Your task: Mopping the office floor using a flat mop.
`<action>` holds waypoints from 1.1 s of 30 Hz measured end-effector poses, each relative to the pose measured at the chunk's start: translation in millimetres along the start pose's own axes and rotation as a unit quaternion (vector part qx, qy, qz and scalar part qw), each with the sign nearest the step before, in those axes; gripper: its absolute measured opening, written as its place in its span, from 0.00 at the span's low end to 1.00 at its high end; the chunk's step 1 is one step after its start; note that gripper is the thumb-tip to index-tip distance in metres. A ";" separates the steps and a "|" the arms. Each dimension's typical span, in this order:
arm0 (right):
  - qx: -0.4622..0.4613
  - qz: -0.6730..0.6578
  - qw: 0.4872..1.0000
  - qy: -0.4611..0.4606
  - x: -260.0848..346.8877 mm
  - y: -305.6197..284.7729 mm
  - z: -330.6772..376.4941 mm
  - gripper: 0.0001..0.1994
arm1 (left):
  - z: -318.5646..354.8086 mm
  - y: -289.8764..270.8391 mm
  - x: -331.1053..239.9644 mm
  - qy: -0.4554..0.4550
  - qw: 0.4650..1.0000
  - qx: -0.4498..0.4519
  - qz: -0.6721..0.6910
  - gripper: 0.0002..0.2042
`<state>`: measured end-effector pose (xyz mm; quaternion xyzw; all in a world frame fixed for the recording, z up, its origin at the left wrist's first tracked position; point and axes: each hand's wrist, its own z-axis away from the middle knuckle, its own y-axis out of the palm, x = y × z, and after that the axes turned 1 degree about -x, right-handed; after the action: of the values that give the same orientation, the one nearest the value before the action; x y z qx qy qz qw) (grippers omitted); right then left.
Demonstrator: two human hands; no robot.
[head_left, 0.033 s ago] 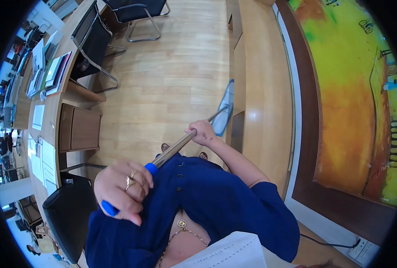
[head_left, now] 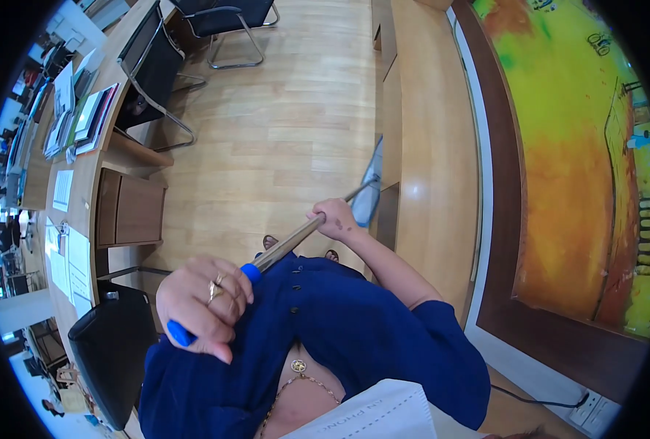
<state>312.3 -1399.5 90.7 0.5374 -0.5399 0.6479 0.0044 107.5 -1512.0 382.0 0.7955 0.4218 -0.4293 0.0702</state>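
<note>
A flat mop with a long metal pole slants from my body out to the floor. My left hand, wearing gold-coloured rings, is wrapped round the blue grip at the pole's upper end. Farther down, my right hand is closed round the metal shaft. The blue-and-grey mop head lies on the wooden floor against the base of the low wooden cabinet. The cabinet's edge hides part of the mop head's right side.
The long wooden cabinet runs along the right, below a framed painting. At left stand a desk with papers, a drawer unit, and black chairs. A power cable hangs at the lower right.
The mop head has shifted slightly right and nearer, so the cabinet edge covers more of it. My right hand has moved slightly right; both hands keep their grip.
</note>
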 end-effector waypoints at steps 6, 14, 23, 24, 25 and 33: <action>0.020 0.013 0.999 0.026 1.8 -15.1 30.0 0.12 | 7.7 18.8 -5.0 -0.041 0.996 -0.081 0.026 0.12; 0.124 -0.053 0.986 -0.094 63.3 13.7 20.4 0.11 | 11.3 50.5 -85.0 -0.026 0.995 -0.082 -0.047 0.09; 0.237 -0.171 0.930 -0.223 102.6 30.1 -15.5 0.32 | -34.0 94.1 -107.2 -0.047 0.979 -0.112 -0.163 0.10; 0.233 -0.227 0.929 -0.178 94.7 25.7 -17.3 0.36 | -34.3 94.6 -96.0 -0.072 0.975 -0.128 -0.165 0.10; 0.240 -0.284 0.918 -0.138 99.5 15.3 -18.4 0.40 | -35.9 100.8 -85.4 -0.100 0.967 -0.157 -0.173 0.11; -0.092 -0.367 0.828 -0.414 191.9 -226.1 16.9 0.55 | 0.2 82.1 126.6 -0.315 0.841 -0.217 -0.383 0.18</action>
<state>375.4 -1427.4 379.6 0.9108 -0.3115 0.2624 0.0673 202.3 -1486.9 267.4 0.3572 0.7304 -0.5469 0.1997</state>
